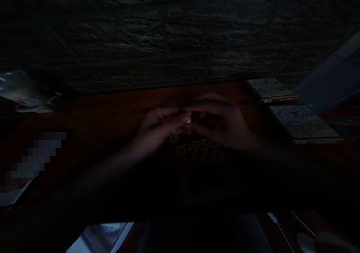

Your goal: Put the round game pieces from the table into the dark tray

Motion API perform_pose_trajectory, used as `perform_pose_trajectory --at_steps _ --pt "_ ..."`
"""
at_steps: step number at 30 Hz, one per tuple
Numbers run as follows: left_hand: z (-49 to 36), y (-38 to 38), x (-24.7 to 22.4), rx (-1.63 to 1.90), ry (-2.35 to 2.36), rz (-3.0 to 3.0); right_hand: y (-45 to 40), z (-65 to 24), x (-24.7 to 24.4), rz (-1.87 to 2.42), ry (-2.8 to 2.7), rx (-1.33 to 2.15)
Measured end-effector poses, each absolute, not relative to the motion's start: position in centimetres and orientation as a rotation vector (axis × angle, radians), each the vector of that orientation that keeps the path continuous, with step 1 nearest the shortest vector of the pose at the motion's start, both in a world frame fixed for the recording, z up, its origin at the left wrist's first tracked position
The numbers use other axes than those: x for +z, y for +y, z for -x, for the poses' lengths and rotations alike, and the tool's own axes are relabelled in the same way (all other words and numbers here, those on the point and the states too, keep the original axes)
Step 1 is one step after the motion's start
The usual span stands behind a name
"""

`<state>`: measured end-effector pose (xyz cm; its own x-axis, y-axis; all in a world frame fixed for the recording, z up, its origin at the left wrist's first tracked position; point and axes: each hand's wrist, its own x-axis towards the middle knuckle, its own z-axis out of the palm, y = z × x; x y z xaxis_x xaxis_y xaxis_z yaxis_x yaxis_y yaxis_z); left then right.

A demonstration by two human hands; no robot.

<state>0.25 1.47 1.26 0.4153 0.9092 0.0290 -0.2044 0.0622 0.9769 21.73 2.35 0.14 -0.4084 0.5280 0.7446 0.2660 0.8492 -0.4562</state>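
In dim light, my left hand (pixel 159 127) and my right hand (pixel 222 120) meet over the dark wooden table. A small pale round piece (pixel 189 118) is pinched between their fingertips, with my left thumb against it. Just below the hands lies a shallow box (pixel 180 178) holding several round pieces (pixel 192 148) with dark characters, in two rows at its far end. One loose round piece (pixel 174 138) rests under my left hand's fingers, and another (pixel 172 103) lies beyond the hands.
Two flat printed boxes (pixel 302 120) (pixel 271 88) sit at the right. A wrapped plastic package (pixel 26 92) stands at the far left, near a blurred-out flat object (pixel 36 157). A stone-textured wall (pixel 168 32) rises behind the table (pixel 98 110).
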Motion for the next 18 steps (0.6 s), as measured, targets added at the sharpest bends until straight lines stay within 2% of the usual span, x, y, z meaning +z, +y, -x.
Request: perform_pose_trajectory --at_steps 18 --pt "-0.27 1.45 1.06 1.003 0.706 -1.149 2.11 -21.66 0.41 0.572 -2.033 0.322"
